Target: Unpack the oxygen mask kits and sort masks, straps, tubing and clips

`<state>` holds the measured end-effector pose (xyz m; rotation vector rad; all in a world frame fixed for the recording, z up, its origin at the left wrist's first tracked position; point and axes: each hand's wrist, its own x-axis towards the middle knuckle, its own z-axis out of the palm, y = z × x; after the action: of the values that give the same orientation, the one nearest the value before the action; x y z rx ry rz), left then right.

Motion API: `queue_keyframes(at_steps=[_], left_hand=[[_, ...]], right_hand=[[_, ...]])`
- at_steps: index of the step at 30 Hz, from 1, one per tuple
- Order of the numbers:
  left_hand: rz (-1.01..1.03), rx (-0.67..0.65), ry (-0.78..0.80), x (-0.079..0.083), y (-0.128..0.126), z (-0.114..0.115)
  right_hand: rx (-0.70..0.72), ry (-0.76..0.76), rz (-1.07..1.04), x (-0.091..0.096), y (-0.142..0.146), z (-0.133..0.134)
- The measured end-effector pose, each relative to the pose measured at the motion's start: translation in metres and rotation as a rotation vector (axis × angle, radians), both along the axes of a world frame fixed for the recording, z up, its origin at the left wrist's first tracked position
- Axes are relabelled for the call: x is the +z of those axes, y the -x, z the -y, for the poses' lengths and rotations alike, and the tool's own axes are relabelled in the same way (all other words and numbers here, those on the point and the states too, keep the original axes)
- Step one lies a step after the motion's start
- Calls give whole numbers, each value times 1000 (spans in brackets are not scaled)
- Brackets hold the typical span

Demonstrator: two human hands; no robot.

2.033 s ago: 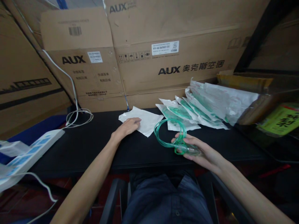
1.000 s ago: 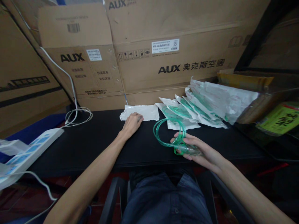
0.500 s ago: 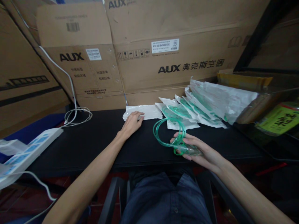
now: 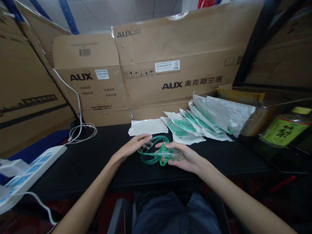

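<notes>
My right hand [image 4: 183, 155] is closed around the clear plastic part of an oxygen mask [image 4: 175, 154] with green fittings. Its green tubing [image 4: 149, 161] hangs in a loose coil to the left, above the black table. My left hand [image 4: 136, 145] is at the coil's upper left side, fingers curved around the tubing, some of them seen through the loops. Behind this hand lies a flat white packet [image 4: 148, 126] on the table. Several white and clear packets [image 4: 186, 125] with green tubing inside lie overlapping behind my right hand.
Large cardboard sheets [image 4: 143, 94] stand along the back of the black table [image 4: 102, 169]. On the left are a white power strip [image 4: 40, 165] and a coiled white cable [image 4: 83, 133]. A bottle with a yellow-green label [image 4: 284, 130] stands at the right.
My left hand has left the white packet and come nearer, to the green coil. My right hand has moved left with the mask and tubing. The head view has tipped up.
</notes>
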<state>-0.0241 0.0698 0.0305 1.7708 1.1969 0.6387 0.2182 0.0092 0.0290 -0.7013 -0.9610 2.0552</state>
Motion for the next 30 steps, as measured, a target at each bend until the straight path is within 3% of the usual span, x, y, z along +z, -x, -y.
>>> queue_keyframes(at_steps=[7,13,15,18,20,24,27,30], left_hand=[[-161,169,-195,-23,44,9],[-319,350,-597,-13,31,38],[-308,311,-701,-7,17,52],[-350,99,-722,-8,-4,70],[-418,0,-712,-14,-16,75],[-448,-57,-696,-28,-25,72],[-429,-84,-696,-33,-25,70],[-405,-88,-703,-33,-23,74]], right_hand=[[-23,-77,187,-12,4,-6],[-157,-302,476,-8,-12,6],[-135,-374,527,-9,-18,9],[-116,-470,569,-16,-25,13],[-198,-561,626,-23,-27,15],[-405,-916,789,-35,-22,18],[-385,-1131,880,-44,-16,20],[-411,-1241,883,-52,-12,20]])
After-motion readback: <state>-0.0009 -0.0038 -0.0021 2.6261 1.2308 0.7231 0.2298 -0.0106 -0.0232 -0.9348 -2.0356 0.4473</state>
